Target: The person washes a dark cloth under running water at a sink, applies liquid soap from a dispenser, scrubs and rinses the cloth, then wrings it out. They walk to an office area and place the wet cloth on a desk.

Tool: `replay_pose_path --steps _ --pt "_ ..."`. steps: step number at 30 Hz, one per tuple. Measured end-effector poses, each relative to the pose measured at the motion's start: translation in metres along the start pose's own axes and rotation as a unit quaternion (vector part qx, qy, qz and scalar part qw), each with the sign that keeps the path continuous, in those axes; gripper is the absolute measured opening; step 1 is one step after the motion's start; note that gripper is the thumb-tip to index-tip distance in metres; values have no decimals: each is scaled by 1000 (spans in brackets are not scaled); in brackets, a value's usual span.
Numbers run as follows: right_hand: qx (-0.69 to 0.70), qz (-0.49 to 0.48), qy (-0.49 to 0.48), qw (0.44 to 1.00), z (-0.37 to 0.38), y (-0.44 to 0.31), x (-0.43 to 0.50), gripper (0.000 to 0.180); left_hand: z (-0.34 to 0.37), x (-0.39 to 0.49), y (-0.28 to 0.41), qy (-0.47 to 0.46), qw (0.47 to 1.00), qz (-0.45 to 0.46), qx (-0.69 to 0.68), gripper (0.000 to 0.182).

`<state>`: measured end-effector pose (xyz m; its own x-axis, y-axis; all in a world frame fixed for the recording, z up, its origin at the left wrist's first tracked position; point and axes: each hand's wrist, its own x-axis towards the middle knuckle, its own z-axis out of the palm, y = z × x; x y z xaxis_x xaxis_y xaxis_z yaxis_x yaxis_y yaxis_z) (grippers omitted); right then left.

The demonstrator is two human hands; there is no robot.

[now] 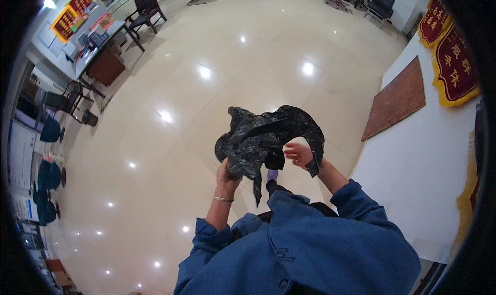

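Observation:
A crumpled black plastic bag (pixel 255 136) hangs in the air in front of my body, above the tiled floor. My left hand (pixel 229 175) grips its lower left side, with the fingers partly hidden by the plastic. On the other side, my right hand (pixel 299 154) is beneath an arching flap of the bag. Its fingers are apart and hold nothing that I can see. The flap's tail drapes down across the right wrist. Below the bag, one purple shoe (pixel 272 175) shows on the floor.
Glossy beige floor tiles (pixel 186 113) reflect the ceiling lights. Along the left stand a desk (pixel 104 43), an armchair (pixel 146 12), another chair (pixel 68 97), a small bin (pixel 89 118) and teal seats (pixel 49 175). To the right, a brown board (pixel 399 99) and fringed red pennants (pixel 455 62) line a white wall.

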<state>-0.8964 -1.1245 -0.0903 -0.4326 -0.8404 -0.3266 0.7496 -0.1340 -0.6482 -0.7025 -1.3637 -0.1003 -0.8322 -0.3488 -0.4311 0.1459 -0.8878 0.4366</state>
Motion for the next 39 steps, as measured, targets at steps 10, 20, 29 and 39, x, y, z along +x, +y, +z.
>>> replay_pose_path --steps 10,20,29,39 --pt "-154 1 37 987 14 -164 153 29 123 169 45 86 996 2 -7 27" --pt "-58 -87 146 984 -50 -330 278 29 214 419 89 48 987 -99 120 24" --pt "39 -195 366 909 -140 -449 286 20 374 643 56 -35 787 -195 585 48" --pt "-12 -199 347 916 -249 -597 392 17 573 730 -8 -532 543 110 641 86"
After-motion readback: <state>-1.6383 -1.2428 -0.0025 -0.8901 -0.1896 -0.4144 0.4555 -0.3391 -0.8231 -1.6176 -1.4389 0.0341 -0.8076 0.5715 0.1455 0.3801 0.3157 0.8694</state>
